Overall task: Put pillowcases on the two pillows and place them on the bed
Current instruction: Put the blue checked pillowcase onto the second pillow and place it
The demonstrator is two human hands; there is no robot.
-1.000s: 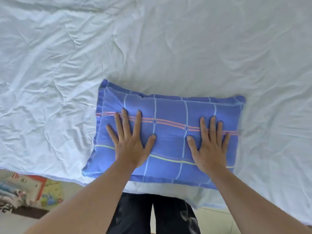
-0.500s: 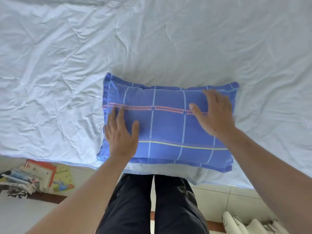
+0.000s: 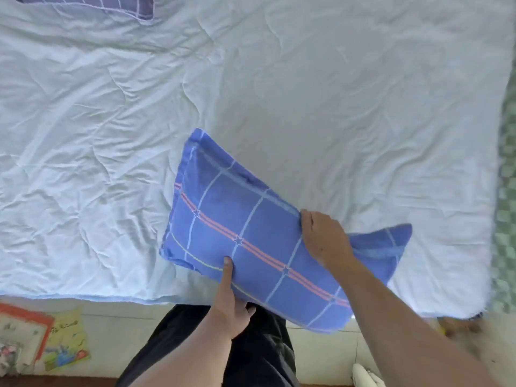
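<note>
The blue plaid pillow is lifted askew over the near edge of the bed; it looks light and squashy, sagging at the corners; the left hand pinches its near edge, the right hand grips its far edge; best held by both long sides.

Some books lie on the floor at the lower left. A green checked cloth runs down the right side.
</note>
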